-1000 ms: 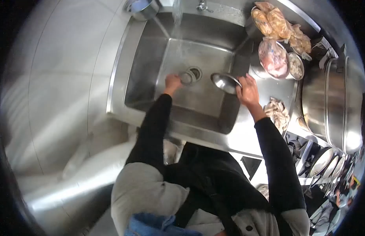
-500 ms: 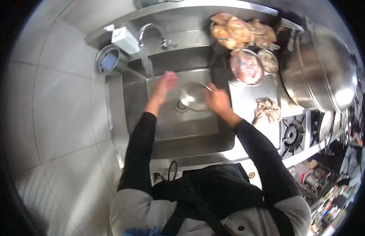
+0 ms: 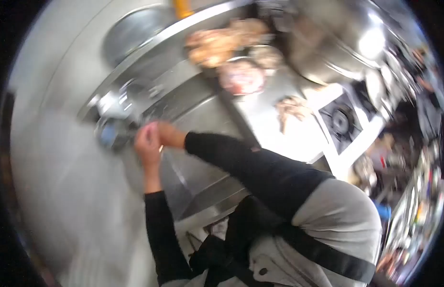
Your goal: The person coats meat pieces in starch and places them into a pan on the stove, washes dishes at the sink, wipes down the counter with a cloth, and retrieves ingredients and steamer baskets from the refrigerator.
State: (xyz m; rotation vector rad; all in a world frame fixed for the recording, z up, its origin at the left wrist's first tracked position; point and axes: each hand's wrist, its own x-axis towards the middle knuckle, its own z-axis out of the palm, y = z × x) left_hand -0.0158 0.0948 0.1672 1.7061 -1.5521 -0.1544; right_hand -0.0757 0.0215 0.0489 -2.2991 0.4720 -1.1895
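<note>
Two hands are at work over the left end of the sink (image 3: 207, 119), beside a metal pot (image 3: 107, 134) with something bluish inside. Behind that pot, at the sink's back left corner, is a white box (image 3: 114, 105). The left hand (image 3: 148, 143) has its fingers curled; the right hand (image 3: 168, 135) meets it from the right, partly covered. Whether either grips anything, I cannot tell. Judging by this, the step is close two-handed work, and moving on calls for keeping clear of the pot. Right of the sink are a bowl (image 3: 242, 76) of pinkish food and a crumpled cloth (image 3: 292, 109). Blur softens everything; the tap is indistinct.
</note>
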